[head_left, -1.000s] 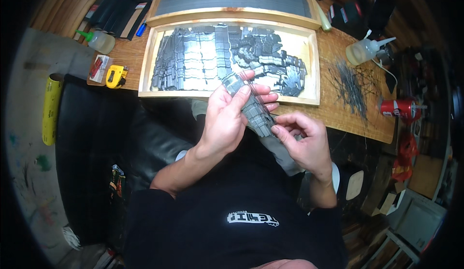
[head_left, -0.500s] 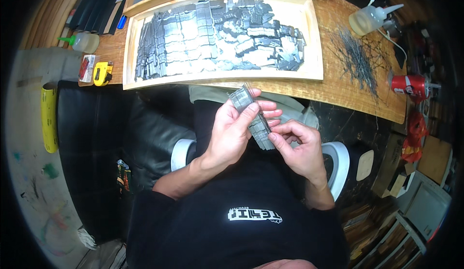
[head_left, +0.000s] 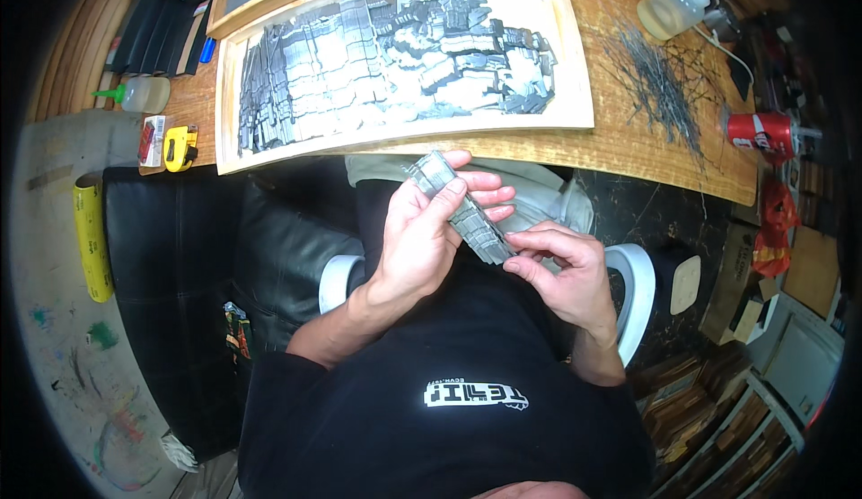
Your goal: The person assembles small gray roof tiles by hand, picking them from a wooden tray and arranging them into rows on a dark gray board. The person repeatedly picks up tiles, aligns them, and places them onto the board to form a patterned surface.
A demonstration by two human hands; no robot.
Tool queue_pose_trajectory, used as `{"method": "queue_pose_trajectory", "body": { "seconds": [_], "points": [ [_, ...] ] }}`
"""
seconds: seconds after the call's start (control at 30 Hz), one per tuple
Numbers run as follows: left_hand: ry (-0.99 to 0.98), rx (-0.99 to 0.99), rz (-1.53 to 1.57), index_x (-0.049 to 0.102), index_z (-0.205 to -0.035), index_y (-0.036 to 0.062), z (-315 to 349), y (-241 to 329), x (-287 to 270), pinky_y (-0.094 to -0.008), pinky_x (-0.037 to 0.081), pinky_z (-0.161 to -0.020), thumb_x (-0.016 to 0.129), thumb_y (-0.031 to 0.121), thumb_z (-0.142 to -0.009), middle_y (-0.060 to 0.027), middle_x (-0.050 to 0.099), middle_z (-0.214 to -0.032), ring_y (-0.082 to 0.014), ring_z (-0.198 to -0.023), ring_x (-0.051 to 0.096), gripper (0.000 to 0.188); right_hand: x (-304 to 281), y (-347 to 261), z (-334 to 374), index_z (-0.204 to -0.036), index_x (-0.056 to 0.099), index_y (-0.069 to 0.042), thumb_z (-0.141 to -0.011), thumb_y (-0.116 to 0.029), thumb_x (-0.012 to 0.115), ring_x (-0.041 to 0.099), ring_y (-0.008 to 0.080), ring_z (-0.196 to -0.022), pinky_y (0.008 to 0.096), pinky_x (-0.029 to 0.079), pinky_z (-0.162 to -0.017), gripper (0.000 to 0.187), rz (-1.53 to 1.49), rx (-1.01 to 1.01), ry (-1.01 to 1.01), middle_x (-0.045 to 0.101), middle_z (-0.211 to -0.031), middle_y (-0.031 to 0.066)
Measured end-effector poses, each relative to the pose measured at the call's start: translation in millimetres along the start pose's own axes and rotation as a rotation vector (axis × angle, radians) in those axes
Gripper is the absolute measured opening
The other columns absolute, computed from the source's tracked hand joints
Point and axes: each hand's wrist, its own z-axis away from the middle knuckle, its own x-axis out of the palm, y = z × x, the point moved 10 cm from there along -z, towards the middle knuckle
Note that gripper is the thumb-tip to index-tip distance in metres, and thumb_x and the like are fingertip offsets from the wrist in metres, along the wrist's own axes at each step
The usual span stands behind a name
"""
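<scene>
A narrow grey strip point(head_left: 479, 226) built of small ridged slats lies slantwise across my left hand point(head_left: 417, 239). The thumb presses on top of it and the fingers spread out behind. At the strip's lower right end, my right hand point(head_left: 567, 275) pinches the edge between thumb and fingertips; any small bit in that pinch is too small to make out. Both hands are in front of my chest, short of the table edge. Beyond them, a light wooden tray point(head_left: 404, 136) holds many similar grey and black pieces laid in rows and patches.
On the wooden table point(head_left: 620, 153) right of the tray lie a heap of thin dark strands point(head_left: 664, 95), a squeeze bottle point(head_left: 673, 10) and a red can point(head_left: 761, 135). At left are a yellow tape measure point(head_left: 180, 149) and a green-tipped bottle point(head_left: 142, 95). White chair armrests point(head_left: 636, 297) flank me.
My left hand and the strip have shifted slightly left and up, and the strip is tilted a little differently. The right fingers stay at its lower end. The whole view has turned slightly.
</scene>
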Motion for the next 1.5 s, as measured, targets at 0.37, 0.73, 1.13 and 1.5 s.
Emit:
{"method": "queue_pose_trajectory", "body": {
  "seconds": [0.37, 0.73, 1.13, 1.5],
  "points": [
    [-0.015, -0.015, 0.012, 0.052, -0.137, -0.0011, 3.0, 4.8, 1.5, -0.054, 0.061, -0.098, 0.052, 0.009, -0.111, -0.025, 0.07, -0.119, -0.0406, -0.114, 0.072, 0.027, 6.7, -30.7, -3.3, -0.103, 0.079, 0.001, -0.08, 0.003, 0.086, 0.074, 0.0232, -0.082, 0.0304, 0.058, -0.068, 0.024, 0.224, -0.242, -0.075, 0.074, -0.095, 0.0134],
    [-0.054, -0.02, -0.04, 0.048, -0.142, -0.0017, 4.7, 10.6, -1.4, -0.0593, 0.058, -0.103, 0.055, 0.017, -0.111, -0.0283, 0.067, -0.129, -0.0437, -0.122, 0.068, 0.037, 0.0, -27.5, -2.7, -0.099, 0.078, 0.002, -0.081, 0.007, 0.082, 0.072, 0.0168, -0.073, 0.0295, 0.056, -0.064, 0.019, 0.158, -0.205, -0.019, 0.074, -0.094, 0.0107],
    [-0.152, -0.012, -0.112, 0.058, -0.133, -0.0019, 6.8, 15.9, 5.5, -0.0438, 0.06, -0.09, 0.054, 0.016, -0.112, -0.0133, 0.073, -0.105, -0.0331, -0.108, 0.075, 0.028, 46.9, 63.1, 16.8, -0.11, 0.07, 0.001, -0.1, -0.003, 0.071, 0.072, 0.0132, -0.078, 0.0259, 0.059, -0.064, 0.011, -1.16, 0.527, -0.307, 0.074, -0.098, 0.0111],
    [-0.016, -0.074, -0.087, 0.056, -0.134, -0.0023, 8.1, 17.7, 3.9, -0.0465, 0.061, -0.096, 0.051, 0.015, -0.113, -0.0206, 0.073, -0.114, -0.0348, -0.11, 0.074, 0.028, 19.3, -16.4, -7.6, -0.103, 0.077, 0.001, -0.083, 0.0, 0.086, 0.075, 0.0222, -0.084, 0.0306, 0.059, -0.074, 0.022, 0.089, -0.207, -0.151, 0.076, -0.094, 0.0126]
  ]
}}
